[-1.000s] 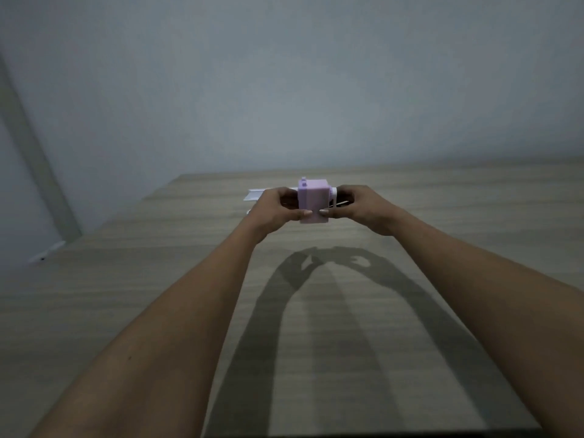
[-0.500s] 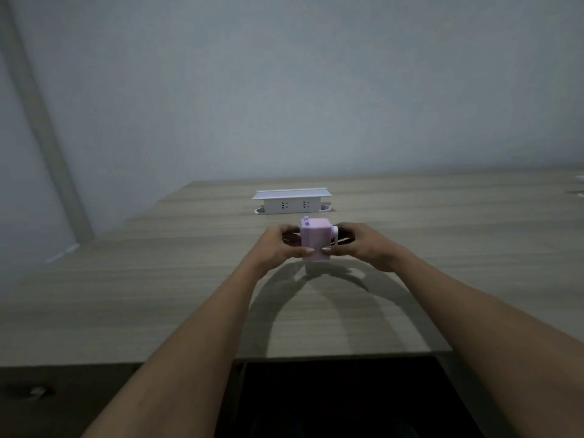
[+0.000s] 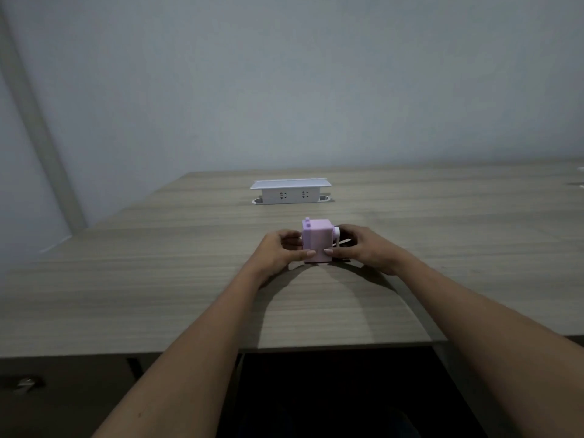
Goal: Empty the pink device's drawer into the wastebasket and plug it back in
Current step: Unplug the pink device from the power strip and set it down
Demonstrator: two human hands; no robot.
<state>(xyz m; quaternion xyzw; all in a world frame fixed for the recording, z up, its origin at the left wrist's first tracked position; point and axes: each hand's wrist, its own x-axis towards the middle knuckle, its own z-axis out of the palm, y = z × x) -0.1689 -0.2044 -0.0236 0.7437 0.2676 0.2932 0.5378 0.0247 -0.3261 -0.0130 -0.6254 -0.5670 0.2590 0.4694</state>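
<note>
Pink device (image 3: 317, 241) clasped on bench (image 3: 158, 279), nearer than socket box (image 3: 290, 192): left hand (image 3: 279, 251) and right hand (image 3: 368, 248), each grip closed on it. Step judged: drawer extraction; drawer front, wastebasket not seen. Next: brace body, pull drawer straight.

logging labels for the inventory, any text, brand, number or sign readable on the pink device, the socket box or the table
None: no word, brand or number can be read anywhere in this view.
pink device: plain faces, no print shows between the left hand and right hand.
white socket box: only the socket holes show, no lettering.
table: bare wood grain, no sign.
</note>
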